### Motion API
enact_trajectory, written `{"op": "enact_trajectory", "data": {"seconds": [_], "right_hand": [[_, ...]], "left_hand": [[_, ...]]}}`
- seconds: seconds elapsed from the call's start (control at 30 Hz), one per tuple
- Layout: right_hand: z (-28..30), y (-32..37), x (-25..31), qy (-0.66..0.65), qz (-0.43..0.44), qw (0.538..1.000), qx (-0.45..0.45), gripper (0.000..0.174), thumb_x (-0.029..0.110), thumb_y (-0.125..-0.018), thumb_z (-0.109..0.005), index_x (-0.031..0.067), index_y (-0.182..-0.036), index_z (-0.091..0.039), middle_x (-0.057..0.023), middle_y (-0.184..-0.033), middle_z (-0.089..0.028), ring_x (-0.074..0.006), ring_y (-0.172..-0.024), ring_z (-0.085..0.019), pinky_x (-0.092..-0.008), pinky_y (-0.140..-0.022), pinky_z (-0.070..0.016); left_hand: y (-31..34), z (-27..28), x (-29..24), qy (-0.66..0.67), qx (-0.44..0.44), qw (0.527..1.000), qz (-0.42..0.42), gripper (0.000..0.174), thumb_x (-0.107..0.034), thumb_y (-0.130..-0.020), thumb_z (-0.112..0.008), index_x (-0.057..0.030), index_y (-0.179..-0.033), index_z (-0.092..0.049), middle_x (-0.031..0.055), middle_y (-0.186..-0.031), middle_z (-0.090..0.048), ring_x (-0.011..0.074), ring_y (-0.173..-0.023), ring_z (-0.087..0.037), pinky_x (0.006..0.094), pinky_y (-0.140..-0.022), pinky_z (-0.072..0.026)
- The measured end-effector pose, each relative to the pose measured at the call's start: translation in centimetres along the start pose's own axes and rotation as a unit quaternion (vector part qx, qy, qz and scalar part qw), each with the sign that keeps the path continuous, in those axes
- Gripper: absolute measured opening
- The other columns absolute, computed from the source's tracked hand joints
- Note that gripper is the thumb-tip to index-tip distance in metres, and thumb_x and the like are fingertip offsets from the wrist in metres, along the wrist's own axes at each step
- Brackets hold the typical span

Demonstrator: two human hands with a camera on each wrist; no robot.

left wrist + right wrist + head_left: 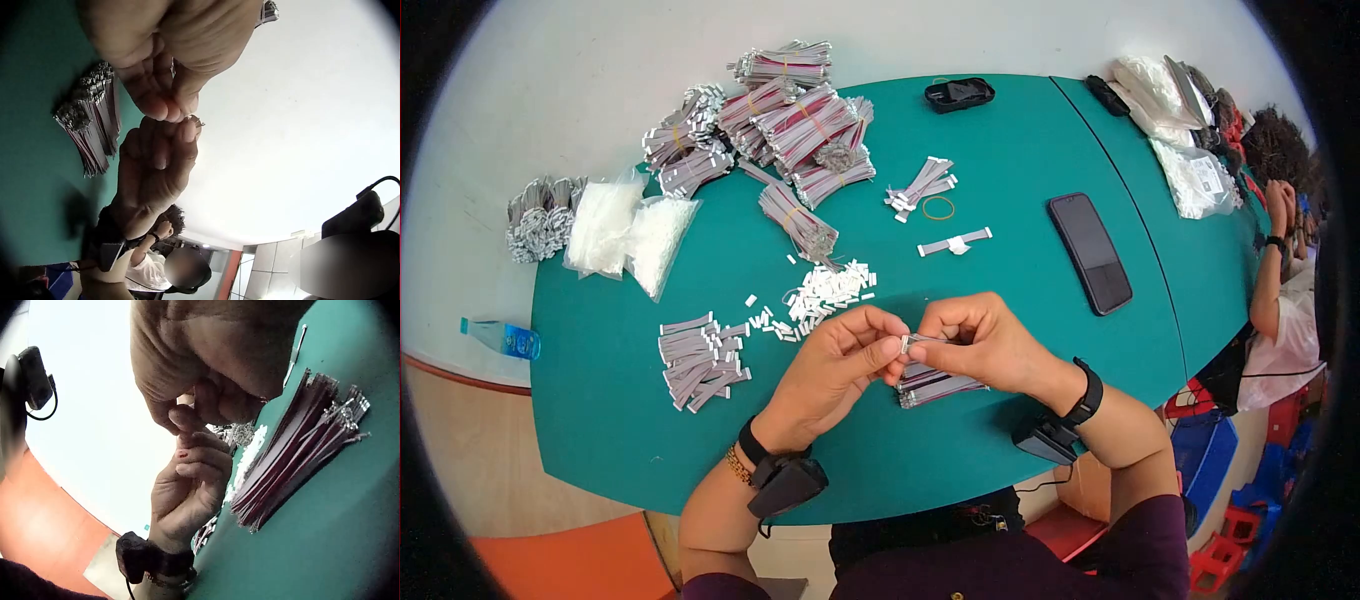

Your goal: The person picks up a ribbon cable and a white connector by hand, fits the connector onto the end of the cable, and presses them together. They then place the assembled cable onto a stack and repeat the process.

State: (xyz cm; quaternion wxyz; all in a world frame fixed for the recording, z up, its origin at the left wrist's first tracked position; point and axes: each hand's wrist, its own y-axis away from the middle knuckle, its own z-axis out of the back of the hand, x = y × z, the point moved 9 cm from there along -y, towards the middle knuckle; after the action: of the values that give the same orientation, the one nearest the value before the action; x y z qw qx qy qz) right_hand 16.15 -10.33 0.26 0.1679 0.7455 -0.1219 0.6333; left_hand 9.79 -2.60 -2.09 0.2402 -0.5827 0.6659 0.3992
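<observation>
Between both hands, over the green table, is a small white connector [906, 343] on a short cable. My left hand [830, 365] pinches the connector between thumb and finger. My right hand [990, 345] pinches the cable beside it, fingers curled; the fingertips of both hands meet. Much of the cable is hidden by the fingers. Below the right hand lies a bundle of grey and dark red cables [940, 388], which also shows in the right wrist view [294, 450]. Loose white connectors [830, 292] are heaped beyond the left hand.
Finished-looking short cables [700, 362] lie at left. Cable bundles [800, 125] and bags of white pieces [605, 225] stand at the back left. A phone [1090, 252], a rubber band [938, 208], a black case [958, 95] and a bottle [500, 338] are around. Another person's arm [1268, 285] is at far right.
</observation>
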Motion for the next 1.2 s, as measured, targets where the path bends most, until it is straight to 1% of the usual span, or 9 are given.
{"op": "enact_trajectory", "data": {"seconds": [0.13,0.53,0.63,0.87,1.03,1.2], "right_hand": [[0.0,-0.1,-0.1,-0.002,0.011,1.0,0.002,0.017,0.009,-0.086,-0.062,0.0033,-0.071,-0.057,0.0074,-0.058,-0.048,0.0019,-0.053,-0.037,-0.0179,-0.045,-0.0266],[0.1,0.1,0.1,0.017,0.006,1.0,-0.009,0.017,0.01,-0.085,-0.063,0.0036,-0.07,-0.056,0.0074,-0.06,-0.048,0.0018,-0.054,-0.038,-0.018,-0.045,-0.0273],[0.0,0.1,0.0,0.019,-0.005,1.0,-0.006,0.018,0.009,-0.084,-0.063,0.004,-0.069,-0.056,0.0076,-0.059,-0.048,0.0017,-0.053,-0.038,-0.0181,-0.044,-0.027],[0.0,-0.1,-1.1,-0.003,-0.033,0.999,0.024,0.018,0.009,-0.083,-0.064,0.0049,-0.068,-0.055,0.0078,-0.058,-0.047,0.0018,-0.052,-0.037,-0.0185,-0.042,-0.0254],[-0.2,0.1,-0.5,0.0,-0.031,0.999,0.018,0.019,0.009,-0.083,-0.064,0.0049,-0.067,-0.055,0.0077,-0.058,-0.047,0.0017,-0.052,-0.037,-0.0181,-0.043,-0.0249],[0.0,0.1,-0.4,0.007,-0.008,1.0,-0.004,0.02,0.009,-0.083,-0.064,0.0041,-0.066,-0.055,0.0069,-0.059,-0.049,0.0016,-0.054,-0.039,-0.0181,-0.044,-0.0277]], "left_hand": [[0.0,0.0,0.1,0.002,0.0,1.0,0.002,0.012,-0.011,-0.087,-0.059,-0.0043,-0.097,-0.054,0.0033,-0.085,-0.06,0.0098,-0.071,-0.054,0.0212,-0.064,-0.0426],[0.0,-0.1,-0.1,0.004,-0.005,1.0,-0.005,0.013,-0.011,-0.087,-0.06,-0.0042,-0.096,-0.055,0.0042,-0.084,-0.06,0.0096,-0.07,-0.054,0.0213,-0.063,-0.0429],[0.1,-0.1,-0.1,-0.007,-0.009,1.0,0.002,0.012,-0.011,-0.087,-0.06,-0.004,-0.096,-0.055,0.0036,-0.083,-0.06,0.0095,-0.069,-0.054,0.0214,-0.062,-0.043],[0.2,-0.2,0.2,-0.007,0.013,1.0,0.018,0.012,-0.01,-0.086,-0.06,-0.0039,-0.095,-0.056,0.0032,-0.082,-0.06,0.0096,-0.069,-0.054,0.0216,-0.062,-0.043],[0.2,-0.2,0.1,-0.013,0.012,1.0,0.016,0.012,-0.011,-0.086,-0.06,-0.0039,-0.095,-0.056,0.0029,-0.082,-0.059,0.0096,-0.069,-0.054,0.0217,-0.062,-0.0429],[0.1,-0.3,-0.1,-0.011,0.005,1.0,0.0,0.013,-0.011,-0.086,-0.061,-0.0037,-0.095,-0.056,0.0036,-0.083,-0.059,0.0101,-0.07,-0.054,0.0217,-0.063,-0.0428]]}}
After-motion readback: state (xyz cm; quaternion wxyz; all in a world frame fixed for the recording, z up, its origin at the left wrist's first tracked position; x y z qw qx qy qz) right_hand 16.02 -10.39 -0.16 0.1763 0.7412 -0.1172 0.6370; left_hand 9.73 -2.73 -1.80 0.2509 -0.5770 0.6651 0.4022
